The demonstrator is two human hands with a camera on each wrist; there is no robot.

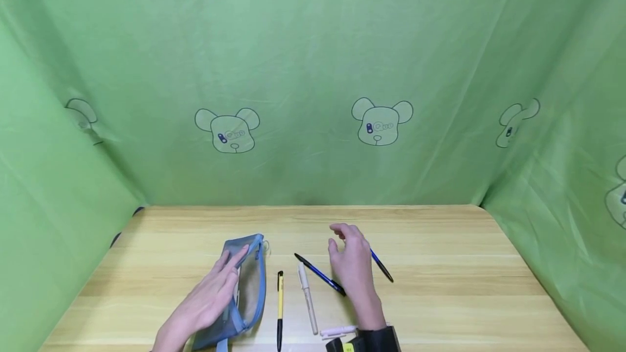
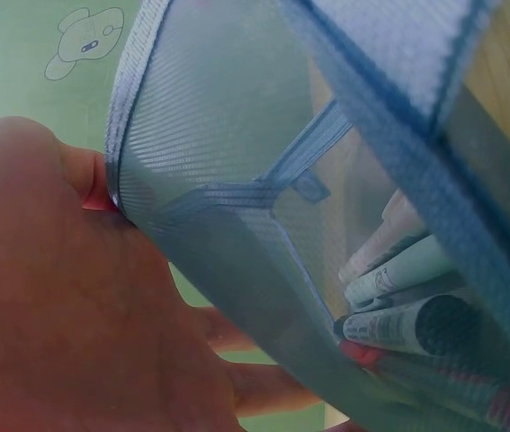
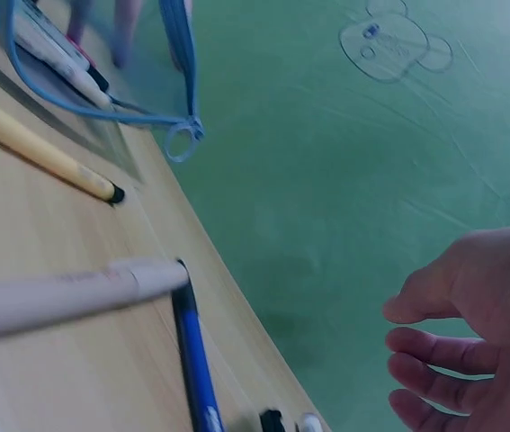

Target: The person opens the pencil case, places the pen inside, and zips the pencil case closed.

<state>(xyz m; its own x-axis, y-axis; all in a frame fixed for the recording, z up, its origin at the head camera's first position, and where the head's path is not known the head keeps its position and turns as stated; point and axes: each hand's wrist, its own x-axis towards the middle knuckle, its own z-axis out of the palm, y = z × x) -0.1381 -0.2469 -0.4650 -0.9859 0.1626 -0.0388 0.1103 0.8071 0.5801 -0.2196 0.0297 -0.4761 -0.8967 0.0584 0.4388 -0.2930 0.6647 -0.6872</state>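
A blue mesh pencil pouch (image 1: pixel 251 281) sits on the table at left, its zipped mouth spread. My left hand (image 1: pixel 210 295) holds its left side, fingers along the upper edge. Through the mesh in the left wrist view, several pens and markers (image 2: pixel 398 324) lie inside. My right hand (image 1: pixel 352 265) hovers with loosely bent fingers and holds nothing, between a blue pen (image 1: pixel 320 273) on its left and a second blue pen (image 1: pixel 381 266), partly hidden behind it.
Between the hands lie a yellow pen (image 1: pixel 280 303) with black ends and a pale capped pen (image 1: pixel 308 300). A light purple pen (image 1: pixel 337 331) rests near the right wrist, by a black and yellow item (image 1: pixel 347 346). Green cloth (image 1: pixel 313 69) walls surround the wooden table (image 1: pixel 440 287).
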